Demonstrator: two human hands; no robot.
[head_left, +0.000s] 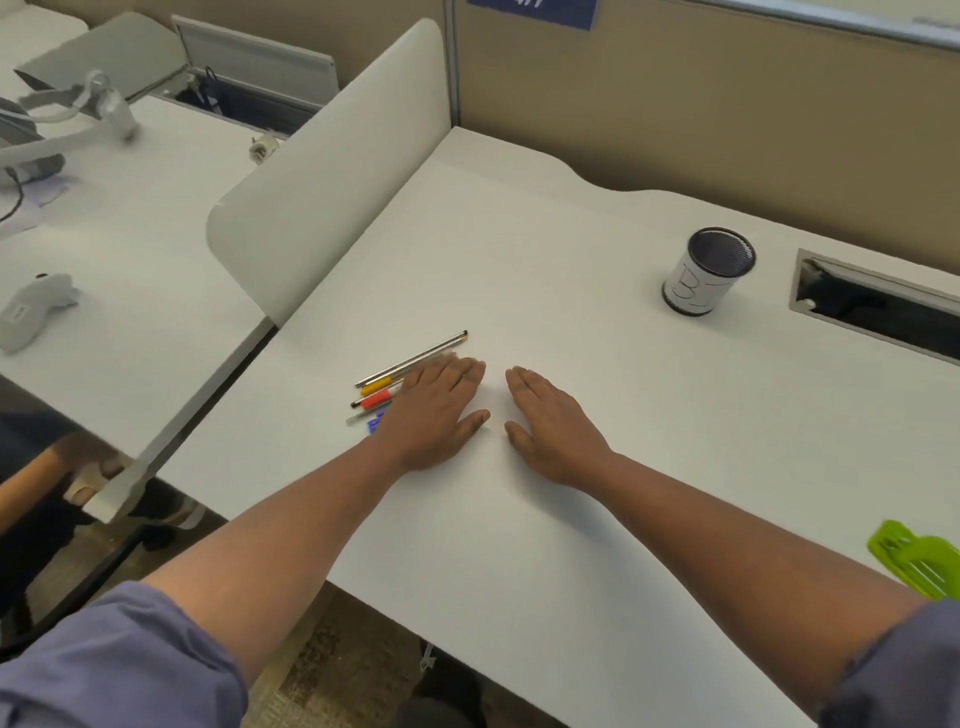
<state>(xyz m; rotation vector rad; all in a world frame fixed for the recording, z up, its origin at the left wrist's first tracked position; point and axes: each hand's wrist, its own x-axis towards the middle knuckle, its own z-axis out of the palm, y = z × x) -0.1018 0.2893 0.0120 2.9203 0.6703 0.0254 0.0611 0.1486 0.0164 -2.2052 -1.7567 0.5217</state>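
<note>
The tabletop (519, 249) is plain white. The pens (377, 400) show silver, yellow, red and blue. The cup (709, 270) is black mesh under a white label with a dark handwritten letter. The slotted plastic piece (914, 558) is lime green.

- Left hand (439, 413) flat, fingers straight, lying over a row of pens (395, 382) on the white desk (519, 519).
- Right hand (550, 423) flat on desk just beside it, holding nothing.
- Mesh pen cup (707, 271) upright, well apart, far right.
- Green plastic item (914, 558) at right edge.

Roughly five pens (410, 359), one cup (696, 283), two hands (436, 415).
</note>
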